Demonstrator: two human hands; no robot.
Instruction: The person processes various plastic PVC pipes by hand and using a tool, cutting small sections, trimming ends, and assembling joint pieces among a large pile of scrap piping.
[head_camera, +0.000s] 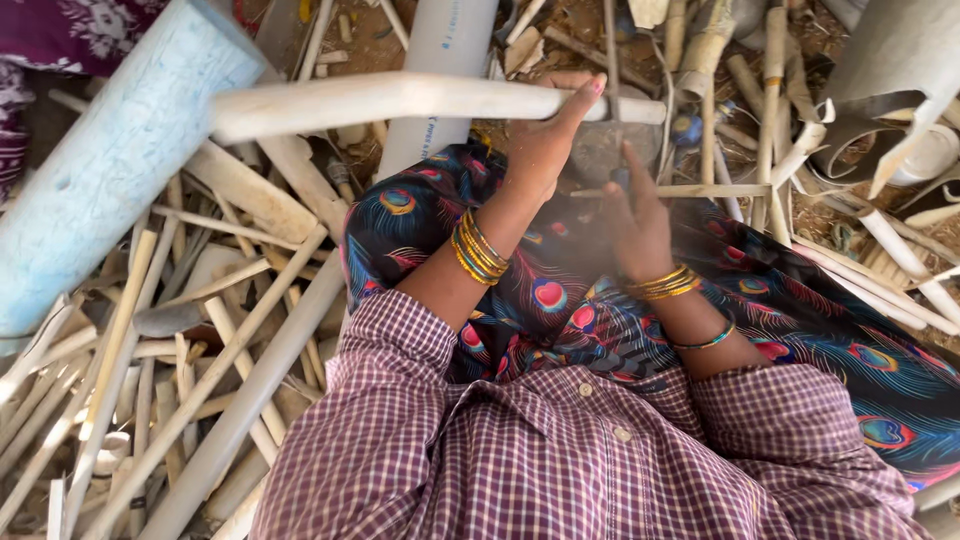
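Observation:
My left hand (545, 135) is shut around a pale wooden handle (380, 98) that lies level across the top of the view. A dark metal tool head (600, 150) sits just below that handle, between my two hands. My right hand (635, 220) pinches a thin pale strip (715, 190) that runs to the right at the tool head's lower edge. Both wrists carry gold bangles. My arms reach out over a dark cloth with a peacock-feather print (800, 310) on my lap.
A thick light blue pipe (110, 170) slants across the left. A grey pipe (445, 50) stands behind the handle. Several split pale pipe strips (200, 370) litter the ground on the left, with more strips and curved grey pipe pieces (890, 70) on the right.

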